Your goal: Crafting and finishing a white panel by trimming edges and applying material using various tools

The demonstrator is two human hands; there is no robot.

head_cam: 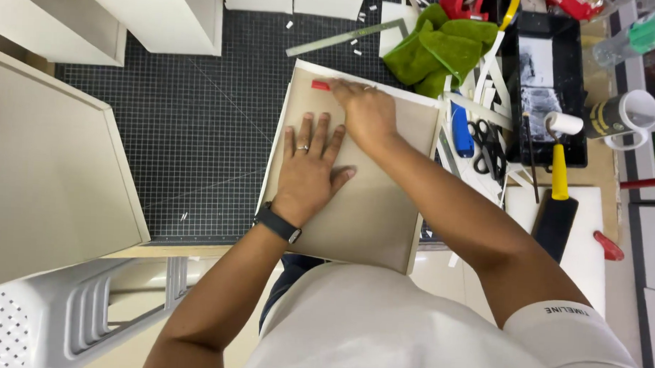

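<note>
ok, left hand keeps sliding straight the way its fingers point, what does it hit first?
The left hand lies flat on the beige panel, fingers pointing up-frame. Straight on, it would probably meet the panel's raised white far edge, about where the small red tool under the right hand sits. Heights are unclear.

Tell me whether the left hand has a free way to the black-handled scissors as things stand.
Probably not. The left hand lies flat on the beige board, and the right hand's forearm crosses between it and the scissors at the board's right.
</note>
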